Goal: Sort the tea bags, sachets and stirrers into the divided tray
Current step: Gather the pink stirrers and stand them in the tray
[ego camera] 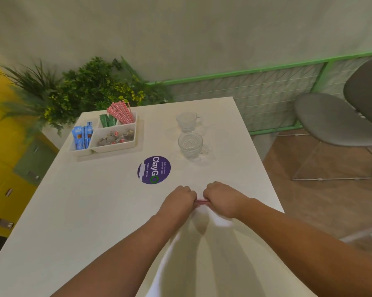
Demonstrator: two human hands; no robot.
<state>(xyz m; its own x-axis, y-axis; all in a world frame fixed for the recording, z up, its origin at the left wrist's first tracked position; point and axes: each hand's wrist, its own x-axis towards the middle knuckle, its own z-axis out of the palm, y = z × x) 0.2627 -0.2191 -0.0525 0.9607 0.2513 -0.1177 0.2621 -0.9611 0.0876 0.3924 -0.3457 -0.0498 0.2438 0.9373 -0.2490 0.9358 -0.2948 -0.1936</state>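
Observation:
A white divided tray (116, 148) sits at the table's far left. Its left compartment holds blue sachets (82, 135), the back middle one green sachets (107, 121), the back right one red-and-white stirrers (121, 112), and the large front one tea bags (116, 137). Near the table's front, my left hand (178, 200) and my right hand (220, 197) are both closed on a small bundle of red-and-white stirrers (201, 201), one hand at each end. Only the bundle's middle shows between my fists, low over the table.
Two clear glass cups (187, 121) (190, 144) stand right of the tray. A purple round sticker (154, 169) lies on the white table (95, 211). Plants are behind the tray, yellow cabinets at left, a grey chair (335, 121) at right.

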